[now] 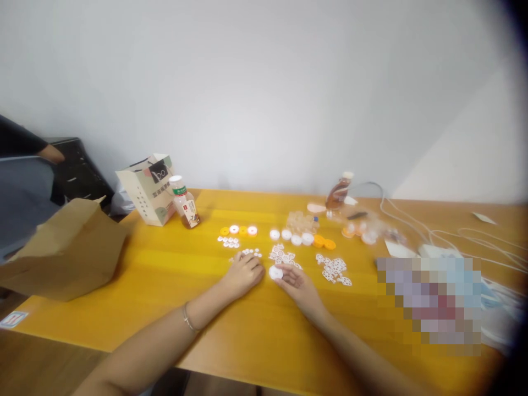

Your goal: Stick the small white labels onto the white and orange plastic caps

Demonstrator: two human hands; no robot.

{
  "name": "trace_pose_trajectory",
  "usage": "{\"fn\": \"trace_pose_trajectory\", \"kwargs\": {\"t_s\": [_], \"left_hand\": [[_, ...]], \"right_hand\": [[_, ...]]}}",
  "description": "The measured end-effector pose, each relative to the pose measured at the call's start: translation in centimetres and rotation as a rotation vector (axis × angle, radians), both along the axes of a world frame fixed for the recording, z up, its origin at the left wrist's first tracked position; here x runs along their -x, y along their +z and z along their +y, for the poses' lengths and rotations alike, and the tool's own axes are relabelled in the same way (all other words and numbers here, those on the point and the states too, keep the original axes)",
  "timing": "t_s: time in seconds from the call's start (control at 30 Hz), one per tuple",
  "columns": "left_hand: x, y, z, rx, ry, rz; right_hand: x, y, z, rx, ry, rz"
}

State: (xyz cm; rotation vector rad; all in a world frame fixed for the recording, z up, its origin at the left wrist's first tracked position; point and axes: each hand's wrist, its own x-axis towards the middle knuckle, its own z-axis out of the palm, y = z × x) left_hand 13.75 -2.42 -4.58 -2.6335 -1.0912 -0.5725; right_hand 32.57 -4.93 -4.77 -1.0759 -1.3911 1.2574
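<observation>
My right hand pinches a round white disc between thumb and fingers, just above the table. To its left, my left hand rests low with curled fingers beside some small white pieces; anything under its fingertips is hidden. Beyond the hands lie thin white cut-out pieces, with a second group of cut-outs farther right. Small white round pieces sit at the left. Behind them runs a row of yellow and white rings, then white discs and orange discs.
A paper gift bag and a bottle stand at the back left. A brown paper bag lies by the left edge. Another bottle, clear plastic pieces and white cables are on the right. A person's arm shows far left.
</observation>
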Motion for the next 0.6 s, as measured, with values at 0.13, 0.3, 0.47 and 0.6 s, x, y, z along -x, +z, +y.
{"fn": "trace_pose_trajectory", "kwargs": {"t_s": [0.13,0.3,0.47,0.6], "left_hand": [[0.0,-0.4,0.3,-0.059,-0.005,-0.048],[-0.2,0.4,-0.5,-0.055,-0.110,-0.214],[-0.5,1.2,-1.5,-0.118,-0.226,-0.255],[-0.6,1.1,-1.6,-0.149,-0.223,-0.231]], "right_hand": [[0.0,0.0,-0.1,0.009,-0.022,0.012],[-0.1,-0.2,0.0,0.037,-0.009,0.061],[0.0,0.2,-0.1,0.051,0.005,0.079],[0.1,0.5,-0.4,0.057,0.048,0.076]]}}
